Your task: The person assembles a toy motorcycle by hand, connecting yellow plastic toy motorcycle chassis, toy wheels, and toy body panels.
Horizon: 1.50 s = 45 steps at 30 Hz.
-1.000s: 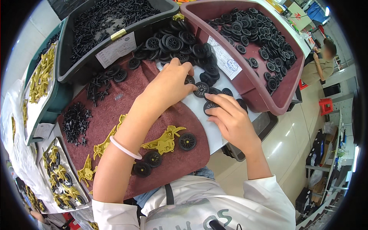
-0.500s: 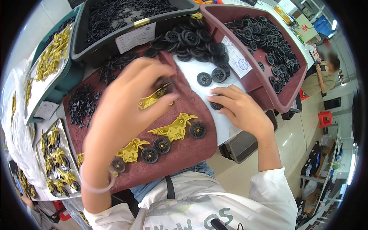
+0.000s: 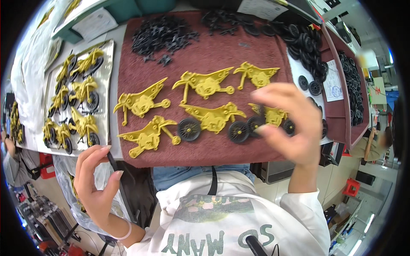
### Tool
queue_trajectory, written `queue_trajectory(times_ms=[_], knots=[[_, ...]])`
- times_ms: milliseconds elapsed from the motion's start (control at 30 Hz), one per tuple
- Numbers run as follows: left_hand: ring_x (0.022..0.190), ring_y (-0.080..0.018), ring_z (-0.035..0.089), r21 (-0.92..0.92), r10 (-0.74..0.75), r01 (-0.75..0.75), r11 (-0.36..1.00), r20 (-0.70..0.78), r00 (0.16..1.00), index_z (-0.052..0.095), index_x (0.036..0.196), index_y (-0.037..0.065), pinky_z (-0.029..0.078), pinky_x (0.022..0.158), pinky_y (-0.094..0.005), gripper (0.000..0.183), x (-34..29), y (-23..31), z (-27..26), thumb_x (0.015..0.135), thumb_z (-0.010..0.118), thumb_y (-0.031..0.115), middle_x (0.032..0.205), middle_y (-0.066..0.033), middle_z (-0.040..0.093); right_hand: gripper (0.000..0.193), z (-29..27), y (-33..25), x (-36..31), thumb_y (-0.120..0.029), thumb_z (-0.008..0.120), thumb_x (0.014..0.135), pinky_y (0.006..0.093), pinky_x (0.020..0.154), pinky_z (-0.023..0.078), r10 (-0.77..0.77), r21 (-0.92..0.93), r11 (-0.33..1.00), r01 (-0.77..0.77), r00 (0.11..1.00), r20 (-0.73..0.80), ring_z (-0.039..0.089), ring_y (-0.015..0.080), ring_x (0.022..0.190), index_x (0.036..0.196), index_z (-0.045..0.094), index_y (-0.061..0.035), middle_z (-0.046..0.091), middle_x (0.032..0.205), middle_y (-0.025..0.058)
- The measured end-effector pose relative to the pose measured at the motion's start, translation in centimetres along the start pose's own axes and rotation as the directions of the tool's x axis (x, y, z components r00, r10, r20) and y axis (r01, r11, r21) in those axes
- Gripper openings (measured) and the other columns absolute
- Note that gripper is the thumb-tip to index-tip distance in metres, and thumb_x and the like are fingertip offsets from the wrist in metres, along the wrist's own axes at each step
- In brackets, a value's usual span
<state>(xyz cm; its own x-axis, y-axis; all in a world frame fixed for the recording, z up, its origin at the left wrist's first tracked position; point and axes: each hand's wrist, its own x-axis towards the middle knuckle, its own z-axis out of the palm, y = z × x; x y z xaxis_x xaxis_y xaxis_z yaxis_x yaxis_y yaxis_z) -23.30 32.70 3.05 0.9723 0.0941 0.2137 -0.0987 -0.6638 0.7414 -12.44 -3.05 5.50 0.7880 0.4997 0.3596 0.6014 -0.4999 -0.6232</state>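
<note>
My left hand [image 3: 96, 181] is off the near left edge of the cloth, pinching a black toy wheel [image 3: 112, 161] seen edge-on. My right hand [image 3: 294, 123], smeared by motion, hovers over the right side with a dark wheel [image 3: 261, 112] edge-on between thumb and fingers. Beneath it is a yellow toy motorbike body [image 3: 274, 115] with wheels at its ends. Left of that, another yellow body [image 3: 211, 117] has a wheel [image 3: 188, 129] at one end and a wheel [image 3: 238, 132] at the other. The near left body [image 3: 149, 135] and the three far-row bodies [image 3: 205, 83] show no wheels.
On the maroon cloth [image 3: 171, 158] lies a heap of small black parts [image 3: 160, 36]. Black wheels [image 3: 305, 45] pile up at the right, beside a maroon bin [image 3: 337, 112]. A metal tray [image 3: 107, 64] at left carries assembled yellow motorbikes [image 3: 85, 91]. Another person sits far right.
The view has swung left. My left hand has left the cloth's middle for its near left edge. My right hand has left the loose wheels and come over the yellow bodies with a wheel.
</note>
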Motion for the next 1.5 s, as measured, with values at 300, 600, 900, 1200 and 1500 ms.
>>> queue_trajectory(times_ms=[300,600,900,1200,1500], knots=[[0.089,-0.0264,0.064,-0.024,0.122,-0.119,0.993,0.154,0.981,0.067,0.108,0.002,0.055,0.075,-0.0356,0.045,0.6,0.1,4.1,0.066,0.081,0.002,0.107,-0.0125,0.063,0.043,9.5,-3.7,2.2,-0.010,0.075,0.069,0.0362,0.083,0.050,-0.195,-0.050,0.975,0.217,0.939,0.282,0.060,0.0270,0.096,0.108,0.062,0.0026,0.060,0.105,0.0112],[0.091,-0.0263,0.066,-0.050,0.191,-0.188,0.981,0.054,0.980,0.070,0.106,0.001,0.055,0.077,-0.0353,0.045,1.1,-0.1,2.3,0.062,0.080,-0.001,0.105,-0.0122,0.065,0.042,11.0,-4.4,1.8,-0.015,0.077,0.068,0.0405,0.080,0.049,-0.172,-0.199,0.954,0.224,0.953,0.248,0.060,0.0283,0.097,0.106,0.067,0.0005,0.061,0.109,0.0117],[0.093,-0.0283,0.063,0.133,0.177,-0.189,0.973,0.097,0.979,0.068,0.111,0.003,0.053,0.076,-0.0367,0.046,0.8,-1.0,3.3,0.067,0.079,0.000,0.107,-0.0111,0.062,0.041,11.2,-3.9,1.4,-0.018,0.072,0.072,0.0376,0.086,0.047,-0.165,-0.201,0.954,0.223,0.948,0.271,0.057,0.0253,0.101,0.107,0.065,0.0015,0.059,0.114,0.0106],[0.094,-0.0291,0.062,0.276,0.186,-0.209,0.938,0.108,0.977,0.068,0.109,0.002,0.053,0.076,-0.0382,0.040,1.0,-0.3,4.0,0.070,0.077,0.001,0.106,-0.0106,0.061,0.044,11.2,-4.0,1.6,-0.017,0.076,0.072,0.0392,0.081,0.047,-0.163,-0.178,0.962,0.208,0.957,0.239,0.059,0.0265,0.097,0.111,0.066,-0.0013,0.061,0.110,0.0095],[0.100,-0.0321,0.062,0.271,0.084,-0.120,0.955,0.141,0.986,0.066,0.111,0.003,0.051,0.084,-0.0391,0.040,1.4,0.8,3.0,0.073,0.078,0.003,0.111,-0.0122,0.063,0.049,10.9,-3.7,1.2,-0.023,0.076,0.074,0.0395,0.086,0.046,-0.194,-0.122,0.964,0.237,0.938,0.288,0.057,0.0261,0.102,0.116,0.064,-0.0022,0.059,0.115,0.0089]])
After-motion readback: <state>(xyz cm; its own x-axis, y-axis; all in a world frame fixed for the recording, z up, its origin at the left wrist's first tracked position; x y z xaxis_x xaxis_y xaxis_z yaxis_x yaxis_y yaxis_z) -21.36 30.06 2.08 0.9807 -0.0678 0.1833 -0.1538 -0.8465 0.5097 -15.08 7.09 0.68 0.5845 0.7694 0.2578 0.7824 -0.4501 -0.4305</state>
